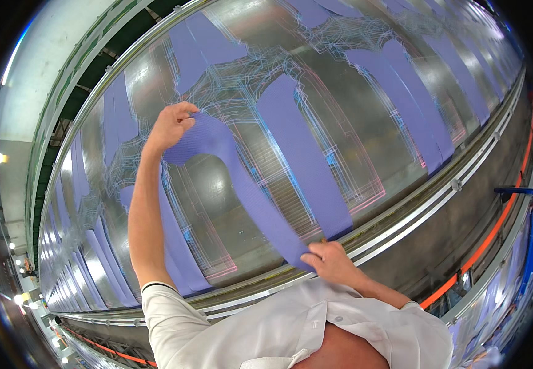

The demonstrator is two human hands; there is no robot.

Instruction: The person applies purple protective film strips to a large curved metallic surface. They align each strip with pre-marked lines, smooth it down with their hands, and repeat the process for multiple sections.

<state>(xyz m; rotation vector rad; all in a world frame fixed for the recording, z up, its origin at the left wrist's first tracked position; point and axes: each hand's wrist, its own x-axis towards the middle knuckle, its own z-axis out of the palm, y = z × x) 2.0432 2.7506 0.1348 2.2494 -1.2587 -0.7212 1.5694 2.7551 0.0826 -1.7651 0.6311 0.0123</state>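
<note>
A purple curved fabric piece (242,178) lifts off a shiny metal table (365,141) marked with thin coloured outlines. My left hand (171,126) is stretched far out and pinches the strip's upper end. My right hand (331,261) grips the strip's lower end close to my chest, by the table's near rail. The strip arches between both hands, above the metal surface. Several more purple cut pieces (303,154) lie flat on the table around it.
The table's near edge carries metal rails (438,197). An orange stripe (494,230) runs along the floor beside it. A blue frame (525,194) stands at the right. My white shirt (291,326) fills the lower middle.
</note>
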